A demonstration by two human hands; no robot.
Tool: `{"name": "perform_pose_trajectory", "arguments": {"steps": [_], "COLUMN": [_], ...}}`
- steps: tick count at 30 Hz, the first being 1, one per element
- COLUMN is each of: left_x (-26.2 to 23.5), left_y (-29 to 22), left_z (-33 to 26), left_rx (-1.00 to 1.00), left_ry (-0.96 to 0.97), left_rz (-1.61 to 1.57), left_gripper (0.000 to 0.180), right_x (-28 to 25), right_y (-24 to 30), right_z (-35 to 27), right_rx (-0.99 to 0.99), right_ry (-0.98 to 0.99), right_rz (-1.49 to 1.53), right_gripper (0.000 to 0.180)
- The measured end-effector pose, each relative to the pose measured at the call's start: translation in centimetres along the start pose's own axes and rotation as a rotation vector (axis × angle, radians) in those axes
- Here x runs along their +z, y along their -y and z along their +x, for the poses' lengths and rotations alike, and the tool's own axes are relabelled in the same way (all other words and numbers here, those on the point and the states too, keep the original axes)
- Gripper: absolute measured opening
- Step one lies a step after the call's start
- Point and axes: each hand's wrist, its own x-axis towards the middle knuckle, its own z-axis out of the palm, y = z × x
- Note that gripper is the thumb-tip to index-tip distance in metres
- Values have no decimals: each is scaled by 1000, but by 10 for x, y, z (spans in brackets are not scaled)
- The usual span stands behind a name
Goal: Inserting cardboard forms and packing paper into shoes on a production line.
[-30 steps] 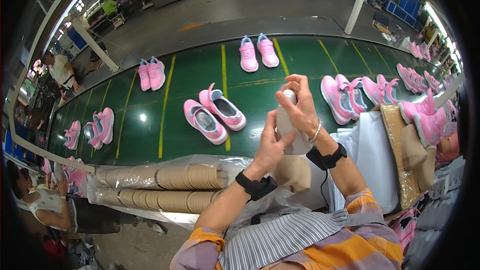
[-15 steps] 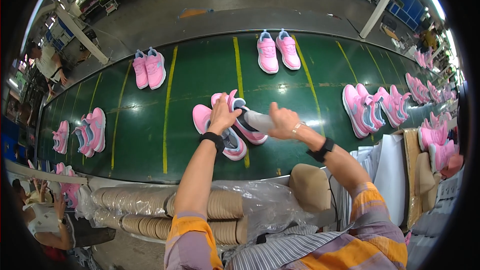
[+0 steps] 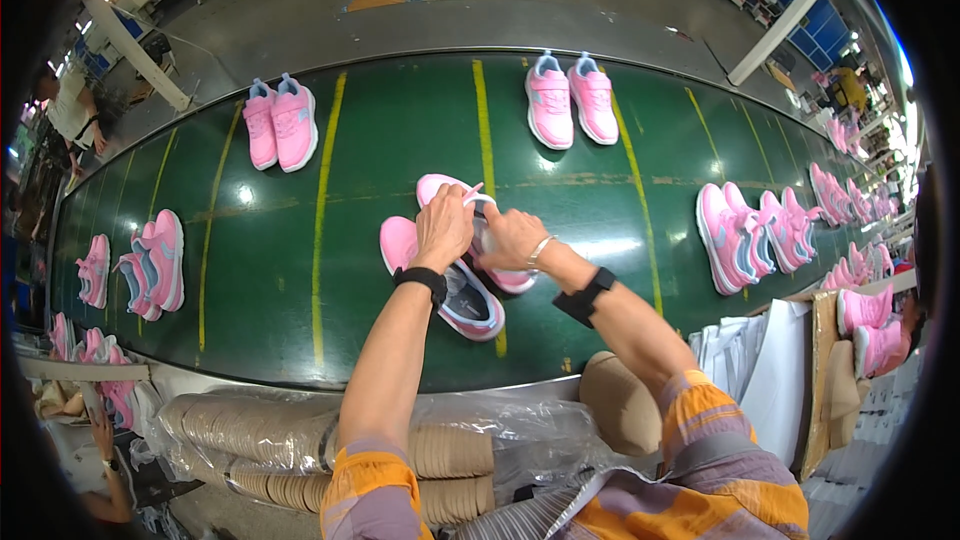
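While your left hand (image 3: 445,228) pinched the shoe flap (image 3: 480,198), right hand (image 3: 512,240) grip indeterminable, uneven pulling risked skewing it.

We see: belt (image 3: 400,150) smooth, glossy | pink shoes (image 3: 398,239) smooth, matt | plastic film (image 3: 555,425) shiny, crinkled | brown stacks (image 3: 455,452) matt, ridged | our sleeves (image 3: 372,485) matt cloth

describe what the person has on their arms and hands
Both hands are bare of gloves. The left hand has a black band at the wrist. The right hand has a thin, pale metallic bracelet and, further up the forearm, a chunky black strap. The sleeves are short, patterned in orange and greyish purple, leaving the forearms bare.
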Motion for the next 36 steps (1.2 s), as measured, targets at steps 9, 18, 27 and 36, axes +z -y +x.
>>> {"name": "perform_pose_trajectory", "arguments": {"steps": [9, 18, 27, 36], "left_x": [13, -17, 7, -30], "left_y": [-4, 21, 5, 34], "left_z": [-2, 5, 2, -12], "left_rx": [177, 46, 81, -85], "left_ry": [20, 42, 131, 317], "left_rz": [95, -160, -25, -234], "left_gripper": [6, 21, 22, 50], "right_x": [52, 31, 78, 50], "right_y": [-34, -14, 33, -15], "right_z": [40, -17, 5, -21], "right_rx": [-50, -337, 71, -280], "right_ry": [-311, -460, -63, -227], "right_rz": [-40, 258, -33, 497], "right_gripper": [45, 37, 65, 47]}}
